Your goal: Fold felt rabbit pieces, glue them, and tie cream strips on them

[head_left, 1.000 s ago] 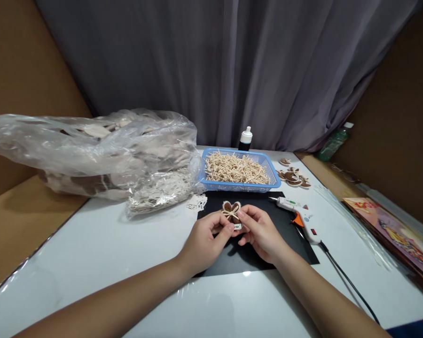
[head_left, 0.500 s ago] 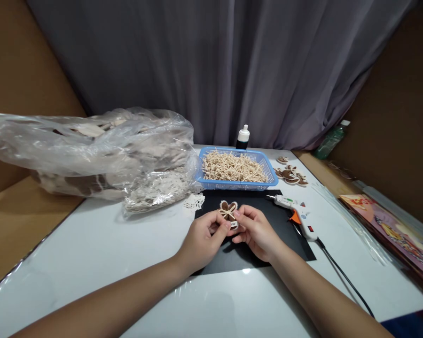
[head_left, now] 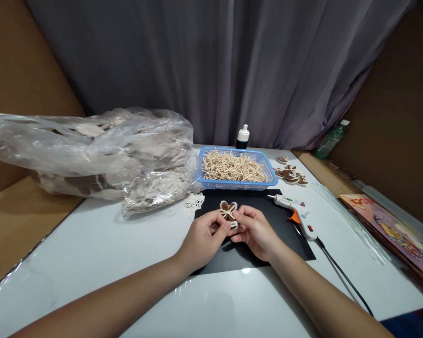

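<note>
Both my hands meet over a black sheet in the middle of the white table. Between them is a small brown flower-shaped piece with a pale raffia bow on it and a tiny white tag below. My left hand pinches its lower left edge with thumb and forefinger. My right hand pinches its lower right side, fingers curled. A white and orange glue gun lies on the sheet just right of my right hand.
A blue basket of pale raffia bows stands behind the sheet, a black bottle with a white cap behind it. Finished brown flowers lie at right. A large clear plastic bag fills the left. Glue sticks and colourful paper lie far right.
The view shifted slightly between one second ago and now. My hands keep the same pinch on the flower piece, with hardly any movement since half a second ago.
</note>
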### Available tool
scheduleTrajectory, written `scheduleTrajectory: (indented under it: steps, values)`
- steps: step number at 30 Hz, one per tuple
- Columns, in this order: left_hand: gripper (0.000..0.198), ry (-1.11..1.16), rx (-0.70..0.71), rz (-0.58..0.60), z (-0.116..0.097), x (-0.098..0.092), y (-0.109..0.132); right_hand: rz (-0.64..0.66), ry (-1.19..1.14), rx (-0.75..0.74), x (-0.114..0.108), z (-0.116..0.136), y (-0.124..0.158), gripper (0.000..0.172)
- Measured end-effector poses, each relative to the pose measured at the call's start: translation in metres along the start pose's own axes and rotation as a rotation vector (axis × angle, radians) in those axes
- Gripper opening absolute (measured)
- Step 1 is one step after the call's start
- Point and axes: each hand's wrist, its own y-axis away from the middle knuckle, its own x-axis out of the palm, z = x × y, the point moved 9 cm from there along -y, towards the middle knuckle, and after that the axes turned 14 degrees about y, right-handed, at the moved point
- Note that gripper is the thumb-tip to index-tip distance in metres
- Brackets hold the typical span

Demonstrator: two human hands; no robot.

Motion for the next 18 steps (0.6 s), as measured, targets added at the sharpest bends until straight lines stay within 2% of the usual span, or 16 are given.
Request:
scheduleTrajectory:
  steps: [11, 18]
  values:
    - [0.019, 0.033, -0.014, -0.008, 0.0022, -0.0009, -0.0011, 0.053, -0.039, -0.024, 0.0008, 0.0031, 0.0017, 0.013]
    - [0.020, 0.045, -0.039, -0.010, 0.0027, -0.0007, -0.0001, 0.000, 0.042, -0.023, -0.0005, 0.0042, 0.0019, 0.016]
